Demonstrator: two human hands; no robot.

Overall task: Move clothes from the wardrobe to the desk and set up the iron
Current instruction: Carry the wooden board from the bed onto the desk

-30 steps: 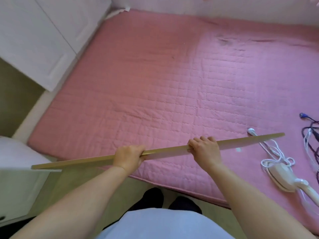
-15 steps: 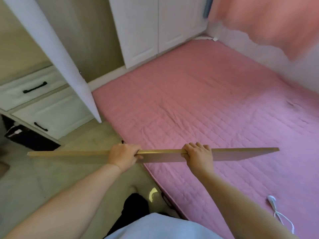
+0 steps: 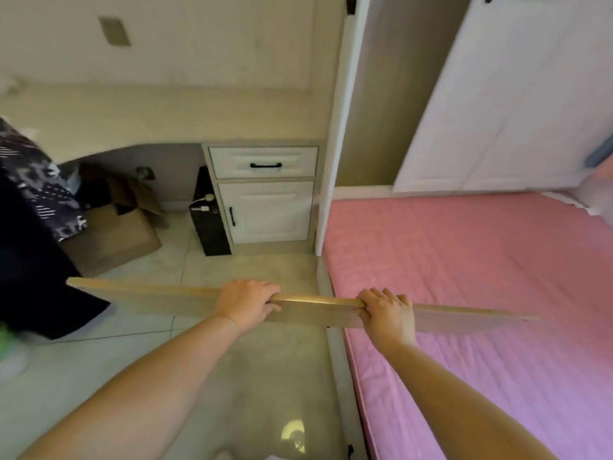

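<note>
The pink quilted mattress (image 3: 481, 293) takes up the floor to the right of the long wooden board (image 3: 308, 305) I carry. Beyond the board runs the pale counter (image 3: 166, 124), its top curving over a knee space. The white wardrobe door (image 3: 341, 127) stands open beyond the board's middle, edge-on to me, with a shut door farther right.

The board is the largest thing I hold. It hangs level in front of me, across the gap between floor tiles and mattress, touching neither. I judge it stiff, since it shows no sag over its whole length, and fairly light for two hands; its faces look smooth, so it could slip if I loosen my grip. Its length makes it awkward near the open door. I hold it near the middle, hands apart, which seems the right place to keep it balanced.

My left hand (image 3: 247, 303) wraps over the top edge, fingers curled round it. My right hand (image 3: 386, 315) does the same, fingers (image 3: 381, 295) hooked over the edge and pressed together.

Containers: beyond the board, under the counter, a cabinet has a shut drawer (image 3: 263, 162) above a shut small door (image 3: 267, 212); I cannot tell what either holds. Left of it, an open cardboard box (image 3: 112, 237) sits on the floor, contents too dark to make out. Dark patterned fabric (image 3: 36, 180) hangs at the left, above the board's left end.
</note>
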